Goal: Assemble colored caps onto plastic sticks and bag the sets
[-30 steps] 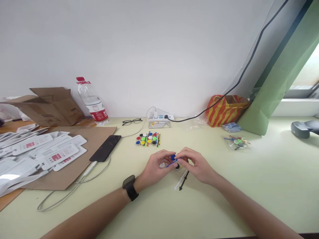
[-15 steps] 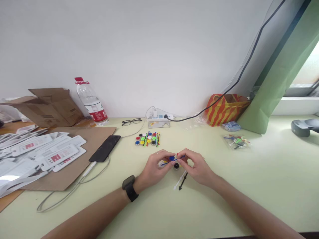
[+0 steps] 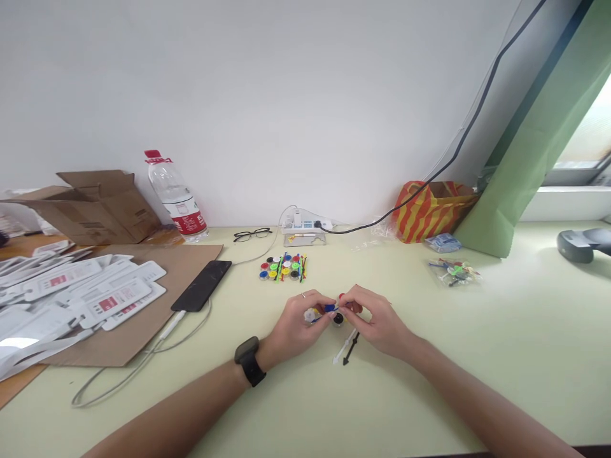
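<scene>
My left hand (image 3: 298, 323) pinches a small blue round plastic piece (image 3: 330, 308) between thumb and fingers. Opposite it, almost touching, my right hand (image 3: 382, 319) is closed on a thin blue plastic arrow stick (image 3: 337, 309), mostly hidden by the fingers. Just below the fingertips a black round piece (image 3: 338, 319) rests on the table. A red piece (image 3: 341, 296) shows behind my right fingers, and a pale clear piece (image 3: 311, 315) lies inside the curve of my left hand. A white arrow stick (image 3: 344, 348) and a black arrow stick (image 3: 352, 350) lie nearby.
Farther back are rows of coloured round pieces and sticks (image 3: 284, 267), glasses (image 3: 252, 235) and a power strip (image 3: 308, 226). At left are a phone (image 3: 201, 286), its cable, cardboard (image 3: 191, 254) and a bottle (image 3: 184, 207). A bagged set (image 3: 454, 272) lies right.
The blue round piece has tipped, showing less of its face. The blue stick's end inside my left hand shows less than before. Both hands stay nearly in place.
</scene>
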{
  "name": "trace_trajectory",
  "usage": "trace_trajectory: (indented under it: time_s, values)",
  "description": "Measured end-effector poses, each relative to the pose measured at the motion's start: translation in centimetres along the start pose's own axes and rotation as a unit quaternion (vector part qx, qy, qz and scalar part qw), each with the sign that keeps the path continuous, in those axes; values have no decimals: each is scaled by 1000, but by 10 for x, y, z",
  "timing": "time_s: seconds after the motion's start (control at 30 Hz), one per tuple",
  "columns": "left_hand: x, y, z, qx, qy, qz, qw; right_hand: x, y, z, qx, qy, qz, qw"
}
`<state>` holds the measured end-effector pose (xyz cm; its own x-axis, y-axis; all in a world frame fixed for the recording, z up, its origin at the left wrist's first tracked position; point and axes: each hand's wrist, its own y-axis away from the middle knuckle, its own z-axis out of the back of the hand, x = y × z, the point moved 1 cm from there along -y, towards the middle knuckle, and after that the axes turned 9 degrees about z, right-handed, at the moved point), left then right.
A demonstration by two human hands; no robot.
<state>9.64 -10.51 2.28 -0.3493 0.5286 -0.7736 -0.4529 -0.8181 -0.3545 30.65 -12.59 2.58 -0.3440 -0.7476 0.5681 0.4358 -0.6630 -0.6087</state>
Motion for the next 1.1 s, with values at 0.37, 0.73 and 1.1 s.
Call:
trace_trajectory:
  time_s: [0.37, 0.73, 1.1]
  values:
    - [-10, -1, 4, 51, 122, 41, 990, -6, 1, 2, 12, -38, -35, 999]
    - [4, -6, 7, 98, 372, 177, 906, -5, 1, 11, -71, -1, -24, 997]
    - [5, -7, 6, 61, 364, 192, 909, -8, 2, 20, 69, -276, -165, 944]
